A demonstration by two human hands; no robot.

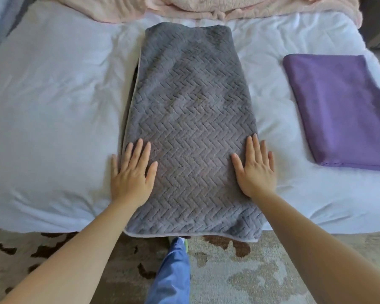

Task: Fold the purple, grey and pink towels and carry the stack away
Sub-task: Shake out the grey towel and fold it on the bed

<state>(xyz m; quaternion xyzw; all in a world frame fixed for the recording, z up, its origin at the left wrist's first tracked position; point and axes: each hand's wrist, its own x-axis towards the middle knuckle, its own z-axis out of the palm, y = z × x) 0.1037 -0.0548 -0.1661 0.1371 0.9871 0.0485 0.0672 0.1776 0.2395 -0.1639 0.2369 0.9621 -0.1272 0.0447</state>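
A grey towel (189, 110) with a zigzag weave lies folded lengthwise down the middle of the bed, its near end hanging over the bed's front edge. My left hand (132, 172) lies flat on the towel's left edge, fingers straight and spread. My right hand (256, 167) lies flat on its right edge in the same way. A purple towel (342, 110) sits folded into a rectangle on the right side of the bed. The pink towel (206, 7) lies crumpled along the far edge of the bed.
The bed is covered by a white duvet (53, 95). A patterned beige and brown rug (239, 270) covers the floor in front. My leg in blue trousers (171, 273) stands by the bed's front edge.
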